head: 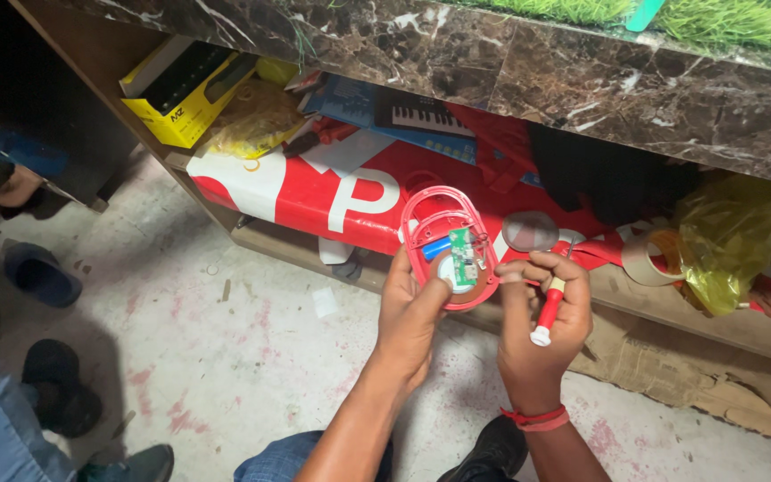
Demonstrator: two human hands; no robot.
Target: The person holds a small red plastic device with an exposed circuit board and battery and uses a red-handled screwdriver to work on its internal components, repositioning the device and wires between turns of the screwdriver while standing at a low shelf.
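**A:** While we're at it, what's on that shelf (296, 239)?

**B:** One yellow box (178, 91) top left, one red-and-white banner (332, 192) across the middle, one tape roll (642, 254) and one yellow bag (733, 236) to the right.

**A:** And the hands?

**B:** Left hand (412, 312), grip closed round one red oval shell (448, 245) lying open, one green circuit board (463, 254) inside, held in front of the banner. Right hand (542, 335), grip pinching one red-handled screwdriver (549, 308).

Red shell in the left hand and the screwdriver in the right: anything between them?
Head view: only a narrow bare gap separates the red shell from the screwdriver.
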